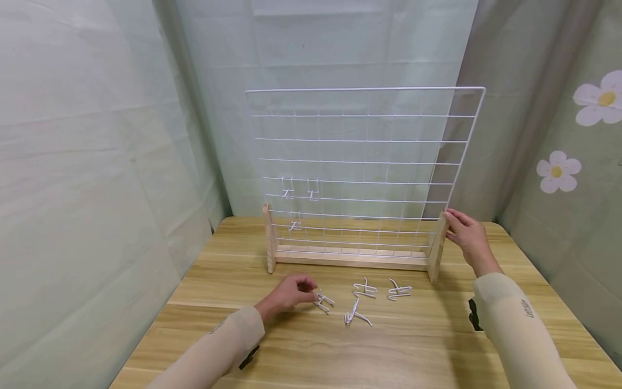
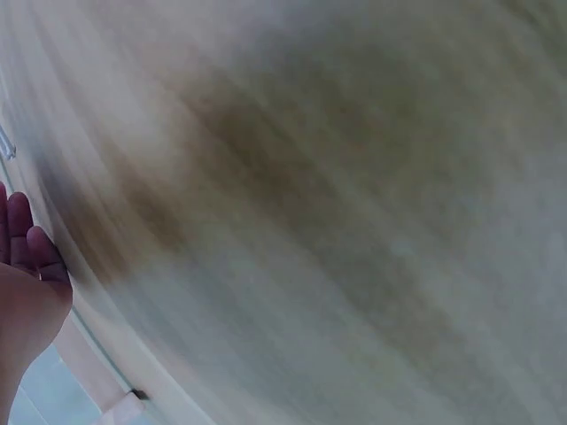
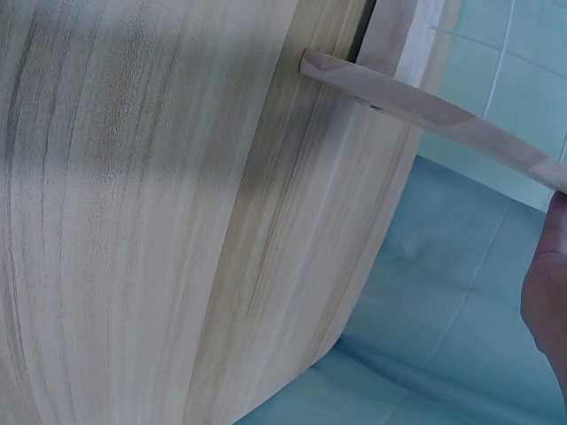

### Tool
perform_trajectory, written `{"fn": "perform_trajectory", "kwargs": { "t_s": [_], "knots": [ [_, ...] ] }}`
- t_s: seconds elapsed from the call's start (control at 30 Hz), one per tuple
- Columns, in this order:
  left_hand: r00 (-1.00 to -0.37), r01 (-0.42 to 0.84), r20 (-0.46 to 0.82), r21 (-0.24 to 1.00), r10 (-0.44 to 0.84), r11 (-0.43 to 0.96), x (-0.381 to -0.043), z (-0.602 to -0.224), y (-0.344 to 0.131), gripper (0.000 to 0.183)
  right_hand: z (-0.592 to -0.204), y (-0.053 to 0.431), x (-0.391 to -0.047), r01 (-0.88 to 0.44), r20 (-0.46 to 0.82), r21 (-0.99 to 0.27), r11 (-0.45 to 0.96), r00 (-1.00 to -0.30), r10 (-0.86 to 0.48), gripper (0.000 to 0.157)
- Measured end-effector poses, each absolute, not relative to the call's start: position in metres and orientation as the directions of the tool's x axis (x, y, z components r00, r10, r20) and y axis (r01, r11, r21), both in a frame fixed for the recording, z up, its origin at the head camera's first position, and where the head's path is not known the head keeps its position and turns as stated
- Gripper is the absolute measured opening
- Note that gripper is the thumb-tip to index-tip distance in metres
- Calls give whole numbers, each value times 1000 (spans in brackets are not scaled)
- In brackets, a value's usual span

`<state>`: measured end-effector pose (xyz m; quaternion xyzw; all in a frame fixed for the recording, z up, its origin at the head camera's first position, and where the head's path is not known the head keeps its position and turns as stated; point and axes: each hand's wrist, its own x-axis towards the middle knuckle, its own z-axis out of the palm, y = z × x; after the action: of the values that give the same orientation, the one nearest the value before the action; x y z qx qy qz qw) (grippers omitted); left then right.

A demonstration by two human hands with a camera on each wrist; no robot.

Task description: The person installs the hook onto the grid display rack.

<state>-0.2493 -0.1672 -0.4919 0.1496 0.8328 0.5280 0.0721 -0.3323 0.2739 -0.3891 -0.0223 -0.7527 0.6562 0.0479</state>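
Observation:
A white wire grid panel (image 1: pixel 359 141) stands upright in a wooden base (image 1: pixel 350 258). My right hand (image 1: pixel 468 237) pinches the top of the base's right wooden upright (image 1: pixel 436 251) between thumb and fingers. In the right wrist view, this hand (image 3: pixel 545 274) shows at the right edge, against the end of the upright (image 3: pixel 443 119). My left hand (image 1: pixel 289 292) is low over the table, thumb and fingertips right at a white wire hook (image 1: pixel 323 302); I cannot tell whether they pinch it. The left wrist view shows only part of this hand (image 2: pixel 27 266).
Three more wire hooks, one near the front (image 1: pixel 357 314), one behind it (image 1: pixel 365 288) and one to the right (image 1: pixel 400 290), lie on the wooden table (image 1: pixel 389 354). Three hooks hang on the grid's lower left, including one lowest (image 1: pixel 295 225). Pale curtains (image 1: pixel 97 162) surround the table.

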Motion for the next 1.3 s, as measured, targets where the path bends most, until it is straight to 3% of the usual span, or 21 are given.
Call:
{"fn": "perform_trajectory", "kwargs": {
  "t_s": [0.23, 1.03, 1.3],
  "knots": [
    [-944, 211, 65, 872, 323, 441, -258, -510, -165, 22, -389, 275, -332, -33, 44, -993, 111, -994, 96, 72],
    [-942, 219, 38, 825, 334, 522, -266, -510, -147, 20, -388, 274, -331, -35, 49, -987, 155, -995, 85, 72],
    [-927, 254, 62, 829, 370, 499, -267, -511, -148, 9, -388, 273, -331, -26, 41, -988, 149, -995, 92, 73]
  ]
}}
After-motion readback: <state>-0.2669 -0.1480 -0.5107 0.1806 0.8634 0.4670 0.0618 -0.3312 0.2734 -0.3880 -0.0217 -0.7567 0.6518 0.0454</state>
